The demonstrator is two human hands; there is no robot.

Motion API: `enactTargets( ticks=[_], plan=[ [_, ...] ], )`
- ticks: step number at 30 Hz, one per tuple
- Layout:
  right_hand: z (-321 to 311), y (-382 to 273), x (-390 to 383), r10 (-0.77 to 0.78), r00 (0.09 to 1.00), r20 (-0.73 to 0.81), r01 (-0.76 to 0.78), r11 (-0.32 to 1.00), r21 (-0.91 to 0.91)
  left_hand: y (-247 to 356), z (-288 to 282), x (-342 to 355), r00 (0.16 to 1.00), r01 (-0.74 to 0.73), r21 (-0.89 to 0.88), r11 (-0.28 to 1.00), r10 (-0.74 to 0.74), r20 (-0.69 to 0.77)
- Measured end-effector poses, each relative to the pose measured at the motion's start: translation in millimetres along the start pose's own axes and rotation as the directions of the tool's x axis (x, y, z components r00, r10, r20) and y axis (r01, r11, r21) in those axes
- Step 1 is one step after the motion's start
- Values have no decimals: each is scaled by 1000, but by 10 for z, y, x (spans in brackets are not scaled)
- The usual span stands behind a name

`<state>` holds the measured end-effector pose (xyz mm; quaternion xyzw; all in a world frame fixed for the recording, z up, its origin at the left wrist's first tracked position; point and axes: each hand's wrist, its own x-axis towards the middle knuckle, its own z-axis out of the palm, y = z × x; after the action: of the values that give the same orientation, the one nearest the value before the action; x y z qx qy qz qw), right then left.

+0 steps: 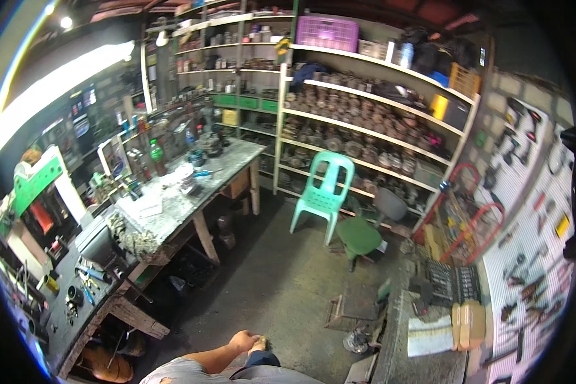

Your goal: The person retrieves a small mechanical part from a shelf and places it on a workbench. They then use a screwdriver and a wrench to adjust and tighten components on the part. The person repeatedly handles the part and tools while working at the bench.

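My two hands come up from the lower edge of the head view and meet over my grey trousers. My left hand (242, 340) has its fingers curled at my right hand (258, 345), which is partly hidden behind it; what they hold, if anything, is too small to make out. A dark blue patch of cloth lies just below my right hand. To the left stands a long workbench (173, 217) with tools, bottles and rags on it.
A mint plastic chair (326, 198) and green stool (358, 235) stand ahead, before shelves (371, 89) of metal parts. On the right are a low bench (397, 371) with socket sets (451, 285), a red trolley (480, 217) and a tool pegboard (525, 281). A metal block (352, 310) sits on the floor.
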<state>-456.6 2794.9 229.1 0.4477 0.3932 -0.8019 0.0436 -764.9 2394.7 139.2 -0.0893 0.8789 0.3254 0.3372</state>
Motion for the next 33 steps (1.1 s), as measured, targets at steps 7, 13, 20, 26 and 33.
enactTargets(
  ticks=[7, 13, 20, 26, 33],
  plan=[
    [2461, -666, 1311, 68, 916, 395, 71, 942, -328, 1164, -1195, 4, 719, -670, -53, 741, 665, 200],
    [4483, -1001, 2238, 294, 719, 630, -145, 950, -278, 1653, -2361, 390, 571, -821, -17, 571, 821, -16],
    [5950, -1669, 3083, 559, 452, 695, -299, 829, -472, 1874, -3062, 1208, 544, -784, 49, 619, 724, -424],
    [7188, -2247, 3704, 627, 476, 617, -99, 735, -670, 2226, -3500, 1744, 584, -556, 106, 824, 478, -656],
    [8435, -2306, 4104, 762, 372, 531, -87, 598, -797, 2320, -4206, 2221, 445, -437, 169, 883, 376, -813]
  ],
)
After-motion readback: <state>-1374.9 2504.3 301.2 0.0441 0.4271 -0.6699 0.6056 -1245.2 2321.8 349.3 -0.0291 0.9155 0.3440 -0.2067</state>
